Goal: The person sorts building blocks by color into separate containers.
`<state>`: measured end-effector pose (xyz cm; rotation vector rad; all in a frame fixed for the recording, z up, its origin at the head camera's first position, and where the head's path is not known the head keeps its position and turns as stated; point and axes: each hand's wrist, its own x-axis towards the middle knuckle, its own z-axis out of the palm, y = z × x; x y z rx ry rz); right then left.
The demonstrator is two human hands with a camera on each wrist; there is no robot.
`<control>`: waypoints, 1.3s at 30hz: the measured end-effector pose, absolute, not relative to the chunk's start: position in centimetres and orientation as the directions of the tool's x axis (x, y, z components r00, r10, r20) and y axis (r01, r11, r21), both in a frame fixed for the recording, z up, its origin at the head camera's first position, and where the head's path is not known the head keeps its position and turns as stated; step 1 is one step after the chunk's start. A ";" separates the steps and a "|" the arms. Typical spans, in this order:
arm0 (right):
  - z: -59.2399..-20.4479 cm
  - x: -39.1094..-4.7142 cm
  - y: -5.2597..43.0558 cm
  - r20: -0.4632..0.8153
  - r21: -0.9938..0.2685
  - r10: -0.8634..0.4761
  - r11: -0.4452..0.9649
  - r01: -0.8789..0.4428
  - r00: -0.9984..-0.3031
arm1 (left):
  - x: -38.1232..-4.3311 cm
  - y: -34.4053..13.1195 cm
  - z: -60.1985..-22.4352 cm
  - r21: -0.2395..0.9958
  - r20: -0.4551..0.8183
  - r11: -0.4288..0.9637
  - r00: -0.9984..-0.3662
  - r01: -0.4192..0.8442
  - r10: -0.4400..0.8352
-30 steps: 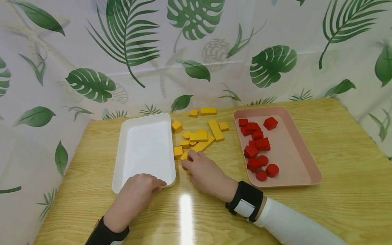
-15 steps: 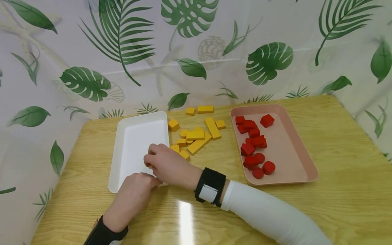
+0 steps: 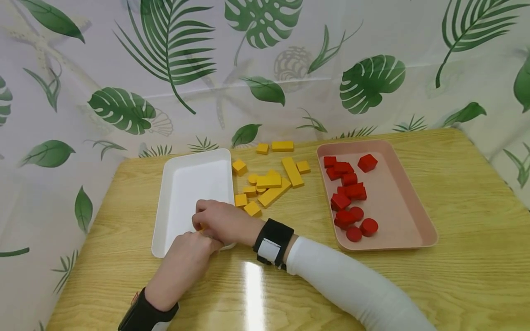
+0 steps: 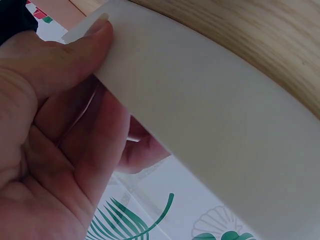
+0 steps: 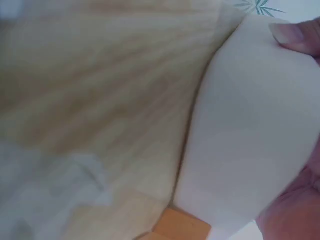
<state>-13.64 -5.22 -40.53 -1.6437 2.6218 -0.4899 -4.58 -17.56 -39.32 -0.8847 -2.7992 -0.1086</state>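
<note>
My left hand [image 3: 184, 257] grips the near rim of the white tray [image 3: 165, 184], its thumb [image 4: 87, 47] against the outer wall and fingers curled over to the inside. Over the tray's near right corner, my right hand [image 3: 225, 223] reaches in, fingers curled and pointing down, close beside the left hand. A sliver of yellow block [image 3: 201, 231] shows beneath its fingers; the rest of that block is hidden. Several yellow blocks [image 3: 269, 182], among them cubes, bars and a round one, lie in a loose pile just right of the tray.
A pink tray [image 3: 401, 216] to the right holds several red blocks [image 3: 354, 191], mostly along its left side. Both trays stand on a wood-grain table [image 3: 298, 294]. Behind the table hangs a leaf-patterned cloth [image 3: 310, 96].
My right hand has picked a yellow block from the near end of the pile and carried it left over the white tray. My left hand has stayed at the tray's rim.
</note>
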 end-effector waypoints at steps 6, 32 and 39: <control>-39.5 -13.9 -3.0 0.170 -0.335 -0.834 0.453 -0.826 -0.526 | -4.7 -17.5 -39.3 -0.019 0.189 0.813 -0.796 0.582 0.575; -40.8 -13.9 3.7 0.112 -0.347 -0.650 0.683 -0.642 -0.752 | -4.8 -17.4 -39.3 0.024 0.183 0.812 -0.801 0.583 0.570; -40.5 -13.8 4.0 0.160 -0.347 -0.658 0.661 -0.666 -0.736 | -4.8 -17.4 -39.3 0.038 0.187 0.810 -0.800 0.585 0.570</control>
